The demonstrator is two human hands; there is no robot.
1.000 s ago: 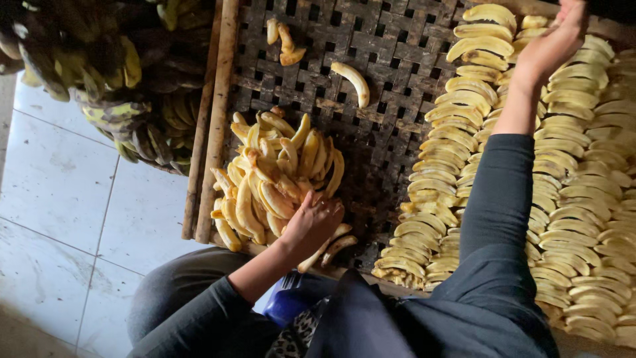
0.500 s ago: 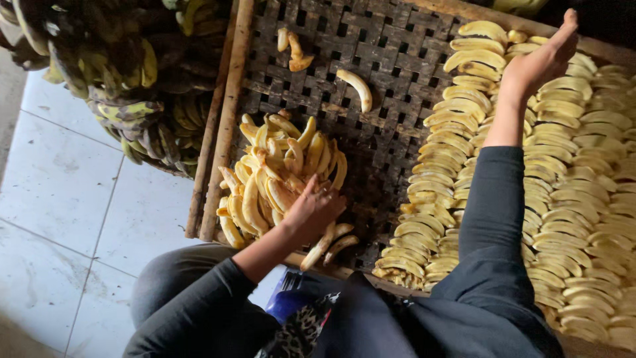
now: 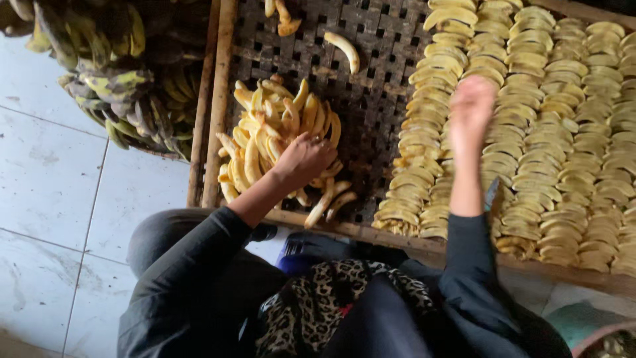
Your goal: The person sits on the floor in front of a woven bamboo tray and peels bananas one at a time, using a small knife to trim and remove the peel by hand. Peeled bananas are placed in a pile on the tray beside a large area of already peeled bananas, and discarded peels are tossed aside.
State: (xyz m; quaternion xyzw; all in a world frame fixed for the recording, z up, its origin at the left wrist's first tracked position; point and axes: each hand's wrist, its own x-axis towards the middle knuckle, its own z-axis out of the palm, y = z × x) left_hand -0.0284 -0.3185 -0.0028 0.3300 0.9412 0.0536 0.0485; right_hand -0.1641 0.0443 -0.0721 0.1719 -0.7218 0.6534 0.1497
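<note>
A heap of peeled yellow bananas (image 3: 265, 132) lies on the left part of a woven bamboo tray (image 3: 377, 106). My left hand (image 3: 305, 159) rests on the near side of the heap, its fingers curled around a banana there. My right hand (image 3: 472, 109) is blurred in the air over the neat rows of peeled bananas (image 3: 563, 132) that fill the tray's right half. It holds nothing, and its fingers point away from me.
One loose peeled banana (image 3: 346, 51) and a couple more (image 3: 285, 16) lie on the far lattice. Bunches of dark unpeeled bananas (image 3: 112, 73) sit left of the tray's wooden frame (image 3: 218, 99), on a pale tiled floor (image 3: 59, 179).
My right hand has drawn back from the far end of the rows toward me. My left hand has stayed on the heap, shifting only slightly.
</note>
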